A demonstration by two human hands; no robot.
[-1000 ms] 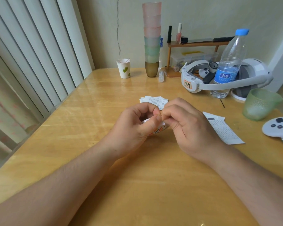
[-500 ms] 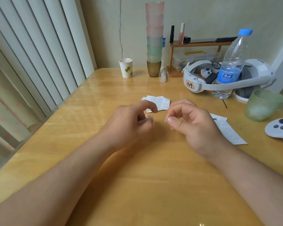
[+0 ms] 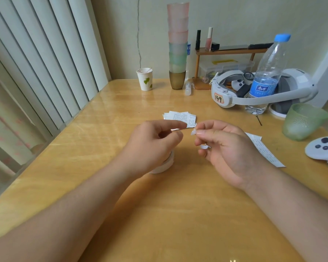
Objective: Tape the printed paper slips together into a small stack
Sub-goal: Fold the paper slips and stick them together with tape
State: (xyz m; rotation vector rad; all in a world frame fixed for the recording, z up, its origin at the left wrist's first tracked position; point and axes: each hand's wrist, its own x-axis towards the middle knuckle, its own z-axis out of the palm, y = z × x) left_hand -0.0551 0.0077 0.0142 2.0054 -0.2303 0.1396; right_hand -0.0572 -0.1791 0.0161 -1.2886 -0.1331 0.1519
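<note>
Above the table (image 3: 95, 167), the left hand (image 3: 151, 146) curls round a tape roll (image 3: 165, 164), index finger extended. At its 3 o'clock the right hand (image 3: 227, 150) pinches a clear piece of tape (image 3: 193, 132) between thumb and forefinger (a white scrap shows beneath). Paper slips (image 3: 180, 118) lie stacked at 12 o'clock, beyond both hands; another slip (image 3: 265, 152) lies beside the right wrist.

Two bare forearms, no sleeves; left hand (image 3: 151, 146) and right hand (image 3: 229, 150) unadorned, nails short
</note>
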